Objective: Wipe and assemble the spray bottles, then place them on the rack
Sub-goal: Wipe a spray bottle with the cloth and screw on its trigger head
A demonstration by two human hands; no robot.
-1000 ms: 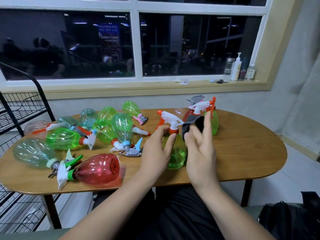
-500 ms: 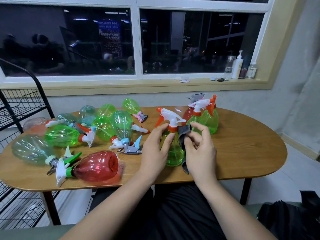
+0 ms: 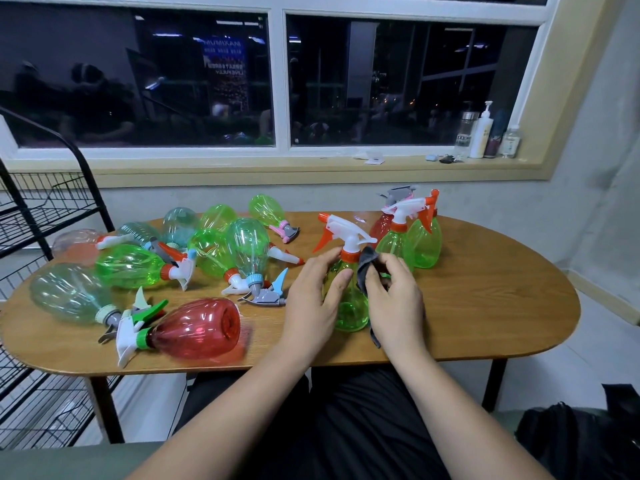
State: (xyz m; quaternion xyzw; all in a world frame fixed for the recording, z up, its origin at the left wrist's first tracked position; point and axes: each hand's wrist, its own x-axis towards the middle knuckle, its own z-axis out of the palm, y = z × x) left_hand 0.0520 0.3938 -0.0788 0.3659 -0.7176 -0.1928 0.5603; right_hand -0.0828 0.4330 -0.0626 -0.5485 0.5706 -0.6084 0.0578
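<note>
1. The rack (image 3: 52, 194) stands at the far left, just beside the surface (image 3: 485, 289), handy for the last step. No bottle shows on it.
2. A heap of lying bottles (image 3: 131, 268) and the red bottle (image 3: 197, 329) crowd the left half (all on their sides or tipped). They are probably the lot still waiting for a wipe.
3. The left hand (image 3: 311, 299) curls its grip round the upright green bottle (image 3: 349, 306), which stands near the front edge at centre. This likely steadies it against the rubbing.
4. The right hand (image 3: 394, 303) has its grip pinched on a grey cloth (image 3: 367, 268), pressed to the bottle's right side below the orange collar. I judge wiping to be the step in hand.
5. Standing bottles (image 3: 424, 242) behind it, heads fitted, look finished and parked apart.
</note>
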